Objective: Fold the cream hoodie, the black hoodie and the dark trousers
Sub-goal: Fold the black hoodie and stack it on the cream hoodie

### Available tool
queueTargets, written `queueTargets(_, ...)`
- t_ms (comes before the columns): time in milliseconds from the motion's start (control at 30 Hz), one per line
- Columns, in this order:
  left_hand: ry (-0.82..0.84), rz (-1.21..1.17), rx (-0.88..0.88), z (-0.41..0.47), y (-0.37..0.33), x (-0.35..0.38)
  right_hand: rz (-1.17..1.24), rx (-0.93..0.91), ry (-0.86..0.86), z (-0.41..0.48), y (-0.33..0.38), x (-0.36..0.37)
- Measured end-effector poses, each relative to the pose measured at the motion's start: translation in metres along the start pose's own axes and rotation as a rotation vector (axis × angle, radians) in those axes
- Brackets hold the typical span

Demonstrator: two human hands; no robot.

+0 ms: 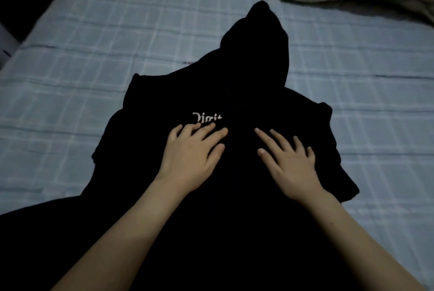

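Head view: the black hoodie (234, 93) lies on the checked bedsheet (94, 60), its long axis running from the near edge of the bed toward the far edge, hood pointing away. The left hand (190, 152) and right hand (291, 161) rest flat and spread on its chest, gripping nothing. The hood lies straight ahead, about equally near both.

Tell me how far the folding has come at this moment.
Done: nothing folded is visible. In hand: the black hoodie lies on the bed, sleeves apparently tucked in, hood still out; the left hand and right hand press flat on it. Left: its final folds. The cream hoodie and trousers are not in view.
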State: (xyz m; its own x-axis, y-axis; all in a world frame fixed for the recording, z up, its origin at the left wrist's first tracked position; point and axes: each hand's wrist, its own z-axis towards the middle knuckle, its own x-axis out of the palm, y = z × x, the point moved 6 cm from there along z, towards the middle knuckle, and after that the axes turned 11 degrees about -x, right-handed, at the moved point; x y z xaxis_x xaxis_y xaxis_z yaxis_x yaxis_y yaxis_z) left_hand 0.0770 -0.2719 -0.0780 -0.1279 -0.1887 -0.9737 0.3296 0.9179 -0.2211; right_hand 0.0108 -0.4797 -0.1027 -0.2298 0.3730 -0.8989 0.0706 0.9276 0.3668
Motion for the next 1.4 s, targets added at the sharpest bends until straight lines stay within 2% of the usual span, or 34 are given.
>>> queueTargets(67,-0.109,0.003,-0.006,0.023,-0.008,-0.028,0.074,-0.037,-0.076,0.009,0.000,-0.020)
queueTargets(133,-0.154,-0.153,0.016,0.065,-0.008,-0.045,0.139,-0.061,-0.232,0.032,-0.009,-0.046)
queueTargets(200,-0.093,-0.286,0.029,0.118,0.000,-0.042,0.151,-0.089,-0.303,0.068,-0.021,-0.063)
queueTargets(333,0.076,-0.278,-0.087,0.207,0.031,-0.017,0.180,-0.029,-0.248,0.152,-0.063,-0.069)
queueTargets(433,0.171,-0.340,-0.175,0.244,0.046,0.001,0.307,0.006,-0.245,0.193,-0.092,-0.062)
queueTargets(500,0.239,-0.351,-0.196,0.259,0.050,0.015,0.469,-0.031,-0.333,0.211,-0.098,-0.064)
queueTargets(567,0.229,-0.331,-0.214,0.272,0.054,0.028,0.674,-0.082,-0.441,0.225,-0.099,-0.069)
queueTargets(633,0.207,-0.467,-0.240,0.278,0.054,0.027,0.731,-0.125,-0.480,0.235,-0.103,-0.072)
queueTargets(733,0.272,-0.762,-0.155,0.286,0.047,0.020,0.724,-0.164,-0.435,0.240,-0.109,-0.068)
queueTargets(833,0.225,-0.865,-0.125,0.279,0.048,0.004,0.699,-0.186,-0.445,0.237,-0.107,-0.072)
queueTargets(967,0.099,-0.979,-0.106,0.250,0.047,-0.031,0.730,-0.250,-0.528,0.219,-0.087,-0.113)
queueTargets(1133,-0.008,-1.131,-0.092,0.170,0.054,-0.089,0.755,-0.374,-0.612,0.130,-0.043,-0.171)
queueTargets(1167,0.000,-1.166,-0.105,0.148,0.057,-0.093,0.768,-0.364,-0.589,0.109,-0.038,-0.173)
queueTargets(1233,0.040,-1.071,-0.152,0.102,0.064,-0.085,0.754,-0.309,-0.453,0.071,-0.031,-0.149)
queueTargets(1333,0.200,-0.833,-0.175,0.052,0.067,-0.053,0.707,-0.210,-0.179,0.031,-0.025,-0.093)
queueTargets(1400,0.282,-0.837,-0.204,0.039,0.071,-0.042,0.732,-0.166,-0.107,0.021,-0.024,-0.075)
